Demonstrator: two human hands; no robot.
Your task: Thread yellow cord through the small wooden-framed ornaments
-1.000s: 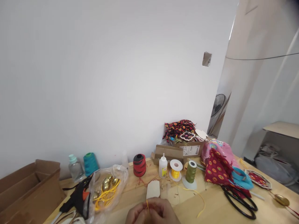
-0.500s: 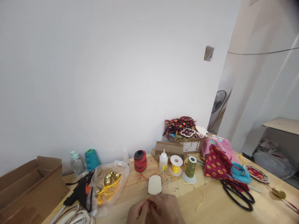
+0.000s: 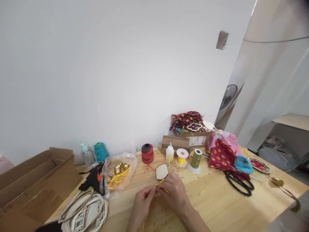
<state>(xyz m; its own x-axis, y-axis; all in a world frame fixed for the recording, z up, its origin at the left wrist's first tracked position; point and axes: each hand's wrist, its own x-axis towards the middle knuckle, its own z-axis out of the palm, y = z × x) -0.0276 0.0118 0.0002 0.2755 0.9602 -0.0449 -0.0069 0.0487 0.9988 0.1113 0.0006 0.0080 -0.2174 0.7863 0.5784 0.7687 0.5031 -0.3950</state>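
Both my hands meet low in the middle of the view, fingertips close together. My left hand pinches a thin yellow cord, whose tail hangs down below that hand. My right hand is closed on the same cord, thumb and forefinger pressed together; its exact grip is partly hidden by the fingers. Just beyond my right fingertips lies a small cream-coloured plaque with rounded corners. The cord runs up toward its lower edge. A red thread trails from the red and black spool to the plaque.
Behind the plaque stand a glue bottle, a yellow cord spool and a green thread spool. Black-handled scissors lie right. Left are a bag of brass bells, a glue gun, wooden frames and a cardboard box.
The camera view has tilted downward, so more of my forearms and the table front show. My hands stay pinched together on the yellow cord, with more of it visible between them.
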